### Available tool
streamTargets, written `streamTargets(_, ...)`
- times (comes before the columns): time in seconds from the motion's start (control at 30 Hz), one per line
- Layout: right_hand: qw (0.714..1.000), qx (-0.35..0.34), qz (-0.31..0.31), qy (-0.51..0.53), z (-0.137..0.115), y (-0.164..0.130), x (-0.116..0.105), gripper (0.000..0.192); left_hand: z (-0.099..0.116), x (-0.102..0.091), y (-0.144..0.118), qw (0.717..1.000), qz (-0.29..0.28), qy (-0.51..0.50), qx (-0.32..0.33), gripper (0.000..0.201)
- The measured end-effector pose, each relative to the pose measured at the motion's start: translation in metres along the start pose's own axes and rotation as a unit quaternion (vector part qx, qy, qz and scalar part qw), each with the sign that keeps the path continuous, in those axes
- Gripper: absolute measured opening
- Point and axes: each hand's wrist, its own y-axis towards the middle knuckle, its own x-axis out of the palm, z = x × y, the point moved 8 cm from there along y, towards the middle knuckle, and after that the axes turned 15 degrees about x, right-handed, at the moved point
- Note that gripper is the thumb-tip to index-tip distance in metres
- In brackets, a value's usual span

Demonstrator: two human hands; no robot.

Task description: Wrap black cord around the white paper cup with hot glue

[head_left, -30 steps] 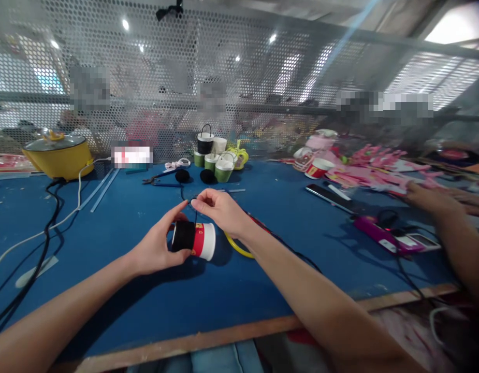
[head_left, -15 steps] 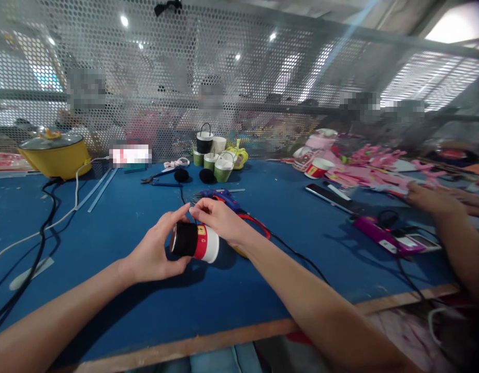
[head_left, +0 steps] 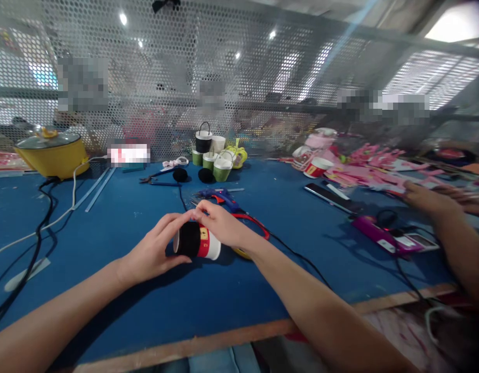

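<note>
A paper cup [head_left: 188,240] lies on its side just above the table, a black band round one half, a red strip with a yellow label beside it, and white at its right end. My left hand [head_left: 151,255] grips it from the left, thumb below and fingers over the top. The fingers of my right hand [head_left: 222,224] are pinched at the cup's upper side, against my left fingertips; what they hold is hidden. Behind my right hand lies a blue glue gun [head_left: 223,197]. Scissors or a tool with red and yellow handles [head_left: 255,223] rest partly under my right wrist.
Small green and black cups [head_left: 222,170], black oval pieces [head_left: 180,175] and pliers [head_left: 157,181] stand or lie farther back. A yellow pot [head_left: 53,158] is at left, with cables. At right are a phone [head_left: 328,198], a purple power strip [head_left: 379,235], pink pieces and another person's hands [head_left: 433,201].
The cup and both hands have shifted slightly right. My left index finger now reaches farther over the cup's top, and the right fingertips have moved slightly right.
</note>
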Motion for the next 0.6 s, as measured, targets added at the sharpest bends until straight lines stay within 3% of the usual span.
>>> streamTargets(0.17, 0.997, -0.033, 0.062, -0.033, -0.004, -0.004, -0.002, 0.020, -0.022, 0.005, -0.007, 0.989, 0.027, -0.093, -0.107, 0.078)
streamTargets(0.33, 0.991, -0.080, 0.103, -0.036, -0.011, -0.010, 0.001, 0.017, -0.034, 0.020, -0.015, 0.930, 0.050, -0.282, -0.230, 0.054)
streamTargets(0.43, 0.990, -0.098, 0.098, -0.021, -0.013, -0.012, 0.002, 0.017, -0.032, 0.017, -0.013, 0.929, 0.054, -0.279, -0.237, 0.043)
streamTargets(0.6, 0.992, -0.098, 0.072, 0.021, -0.013, -0.010, -0.004, 0.017, -0.026, 0.011, -0.008, 0.952, 0.042, -0.228, -0.200, 0.042)
